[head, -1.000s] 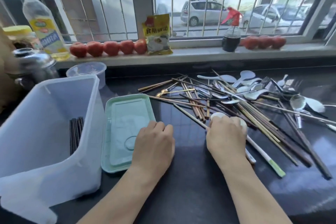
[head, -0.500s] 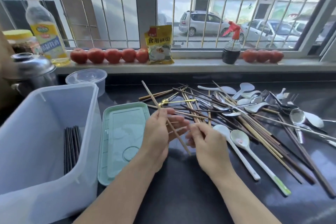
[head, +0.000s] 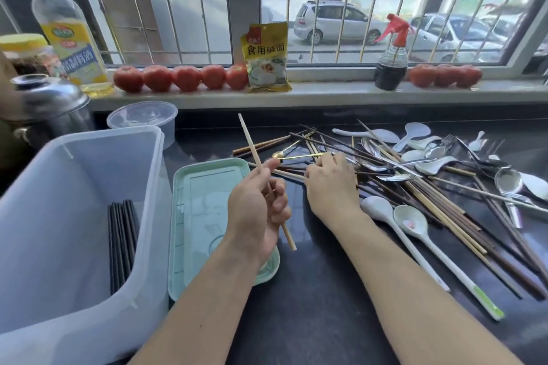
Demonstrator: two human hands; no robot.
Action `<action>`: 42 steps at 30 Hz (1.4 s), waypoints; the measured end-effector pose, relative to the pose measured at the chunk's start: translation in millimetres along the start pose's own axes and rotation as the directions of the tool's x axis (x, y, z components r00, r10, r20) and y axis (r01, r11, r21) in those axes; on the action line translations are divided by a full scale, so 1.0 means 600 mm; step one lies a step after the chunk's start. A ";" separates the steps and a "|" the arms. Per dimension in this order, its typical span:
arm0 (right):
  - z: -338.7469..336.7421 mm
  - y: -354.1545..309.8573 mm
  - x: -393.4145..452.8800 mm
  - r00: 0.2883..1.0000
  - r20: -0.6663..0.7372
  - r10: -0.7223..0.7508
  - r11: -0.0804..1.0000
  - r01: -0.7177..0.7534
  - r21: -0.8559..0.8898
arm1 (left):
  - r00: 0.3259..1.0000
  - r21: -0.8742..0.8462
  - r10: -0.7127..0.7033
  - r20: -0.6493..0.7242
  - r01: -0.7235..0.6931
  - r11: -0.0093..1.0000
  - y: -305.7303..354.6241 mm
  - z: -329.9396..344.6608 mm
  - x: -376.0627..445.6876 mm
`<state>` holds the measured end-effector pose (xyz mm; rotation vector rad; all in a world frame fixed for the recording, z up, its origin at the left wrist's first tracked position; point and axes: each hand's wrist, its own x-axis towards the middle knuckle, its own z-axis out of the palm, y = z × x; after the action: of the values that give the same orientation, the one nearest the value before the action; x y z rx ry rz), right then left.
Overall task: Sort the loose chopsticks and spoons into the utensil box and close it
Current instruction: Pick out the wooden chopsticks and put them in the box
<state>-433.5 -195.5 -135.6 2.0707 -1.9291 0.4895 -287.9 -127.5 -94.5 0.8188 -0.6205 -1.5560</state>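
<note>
Over the green lid [head: 204, 204], the left hand [head: 255, 213] grips a pale chopstick [head: 252, 147] — the right hand [head: 332, 184] pinches another chopstick [head: 289, 175] in the pile.

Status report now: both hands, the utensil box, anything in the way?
Left hand grips one light chopstick; right hand reaches into the pile. Utensil box open, dark chopsticks inside, lid beside it. Nothing blocks the box.

A home kitchen: a dark tabletop [head: 311, 320] strewn with chopsticks [head: 439, 216] and spoons [head: 382, 212] runs under a barred window [head: 385, 9]. Its sill [head: 326, 92] carries tomatoes [head: 184, 77], an oil bottle [head: 69, 35], a baking-soda packet [head: 267, 58] and a spray bottle [head: 391, 59]. A steel pot [head: 47, 104] stands left.
</note>
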 end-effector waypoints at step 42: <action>-0.107 0.041 -0.044 0.795 0.481 0.370 0.889 -0.454 0.067 | 0.983 0.046 0.044 -0.176 -0.036 0.998 -0.017 0.001 0.001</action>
<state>-463.4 -146.7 -89.6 1.9903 -2.7455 0.2777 -294.3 -126.6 -102.1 0.9599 -0.5391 -1.4198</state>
